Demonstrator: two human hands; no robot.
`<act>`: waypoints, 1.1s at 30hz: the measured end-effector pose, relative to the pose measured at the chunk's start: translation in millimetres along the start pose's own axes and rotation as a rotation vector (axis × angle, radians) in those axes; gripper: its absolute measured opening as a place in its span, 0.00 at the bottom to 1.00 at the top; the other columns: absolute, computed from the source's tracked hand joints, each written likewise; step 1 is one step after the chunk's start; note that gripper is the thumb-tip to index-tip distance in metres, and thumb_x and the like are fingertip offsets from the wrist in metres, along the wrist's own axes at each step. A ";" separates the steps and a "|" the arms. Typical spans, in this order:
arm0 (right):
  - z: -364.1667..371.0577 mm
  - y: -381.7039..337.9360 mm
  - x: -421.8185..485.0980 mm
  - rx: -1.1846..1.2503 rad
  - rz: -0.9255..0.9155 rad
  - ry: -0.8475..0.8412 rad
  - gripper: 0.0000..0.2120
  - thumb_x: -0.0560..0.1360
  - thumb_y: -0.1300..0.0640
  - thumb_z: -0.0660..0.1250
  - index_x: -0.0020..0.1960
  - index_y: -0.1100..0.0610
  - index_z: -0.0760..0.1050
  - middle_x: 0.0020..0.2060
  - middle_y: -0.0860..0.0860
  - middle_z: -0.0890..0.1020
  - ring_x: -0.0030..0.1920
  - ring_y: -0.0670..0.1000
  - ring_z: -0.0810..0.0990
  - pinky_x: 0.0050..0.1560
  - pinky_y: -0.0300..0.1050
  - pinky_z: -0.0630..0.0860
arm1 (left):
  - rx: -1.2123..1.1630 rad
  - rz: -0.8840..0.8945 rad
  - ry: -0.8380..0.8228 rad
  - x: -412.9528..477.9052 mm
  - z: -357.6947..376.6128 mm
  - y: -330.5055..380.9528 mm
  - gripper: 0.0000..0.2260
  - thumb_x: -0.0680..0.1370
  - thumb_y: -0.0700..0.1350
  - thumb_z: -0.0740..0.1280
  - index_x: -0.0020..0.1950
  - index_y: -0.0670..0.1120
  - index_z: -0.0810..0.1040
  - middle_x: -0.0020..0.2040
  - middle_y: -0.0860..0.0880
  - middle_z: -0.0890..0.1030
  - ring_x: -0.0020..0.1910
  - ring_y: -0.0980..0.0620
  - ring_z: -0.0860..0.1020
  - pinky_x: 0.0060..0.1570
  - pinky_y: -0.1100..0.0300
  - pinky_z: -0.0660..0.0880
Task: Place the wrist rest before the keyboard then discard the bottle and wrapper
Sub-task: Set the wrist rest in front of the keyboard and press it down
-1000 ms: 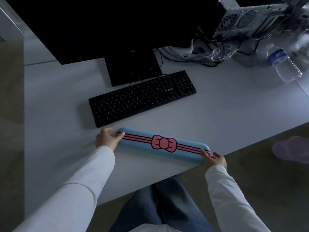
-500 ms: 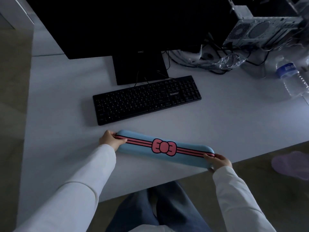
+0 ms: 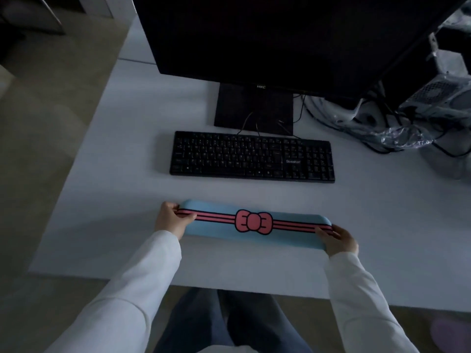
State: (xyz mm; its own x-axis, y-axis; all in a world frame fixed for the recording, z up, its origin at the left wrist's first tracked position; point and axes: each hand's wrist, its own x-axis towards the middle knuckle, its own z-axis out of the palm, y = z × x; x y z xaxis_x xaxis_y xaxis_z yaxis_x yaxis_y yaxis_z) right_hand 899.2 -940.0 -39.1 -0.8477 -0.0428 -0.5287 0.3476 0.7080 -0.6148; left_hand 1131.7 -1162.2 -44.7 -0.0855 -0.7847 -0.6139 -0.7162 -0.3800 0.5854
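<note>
The wrist rest (image 3: 254, 224), a long blue pad with pink stripes and a pink bow at its middle, lies crosswise between my hands, near the front edge of the desk (image 3: 122, 200) and on the near side of the keyboard (image 3: 252, 156), roughly parallel to it with a strip of bare desktop between the two. I cannot tell whether its underside touches the desk or sits just above it. My left hand (image 3: 170, 220) is clamped on its left end, thumb on top and fingers curled under; my right hand (image 3: 337, 239) is clamped on its right end the same way, so my hands are held wide apart by the length of the pad. My white sleeves (image 3: 142, 289) run back toward me, and my legs in dark trousers show below the desk edge. Beyond the black keyboard stands the monitor (image 3: 280, 34) on its dark stand (image 3: 253, 108), thin cables trailing down to the keyboard. To the far right lies a tangle of black cables with a crumpled clear plastic wrapper (image 3: 402, 138) among them, and past that a grey computer case (image 3: 438, 98), partly cut off by the picture edge.
</note>
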 end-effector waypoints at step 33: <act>85.7 36.7 10.4 -0.810 -1.209 -0.086 0.24 0.79 0.50 0.40 0.70 0.58 0.61 0.68 0.53 0.72 0.76 0.45 0.47 0.72 0.42 0.48 | 0.817 0.840 0.251 -24.7 130.9 -28.3 0.22 0.81 0.50 0.45 0.73 0.49 0.62 0.73 0.50 0.67 0.73 0.52 0.59 0.72 0.56 0.48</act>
State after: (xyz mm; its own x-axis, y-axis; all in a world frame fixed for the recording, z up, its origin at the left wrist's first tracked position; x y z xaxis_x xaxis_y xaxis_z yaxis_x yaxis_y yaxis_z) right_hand 937.5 -974.9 -117.3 -0.4169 -0.9089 0.0101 -0.8867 0.4042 -0.2245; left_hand 1063.4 -1068.0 -115.4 -0.6647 -0.7466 -0.0269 -0.7368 0.6491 0.1890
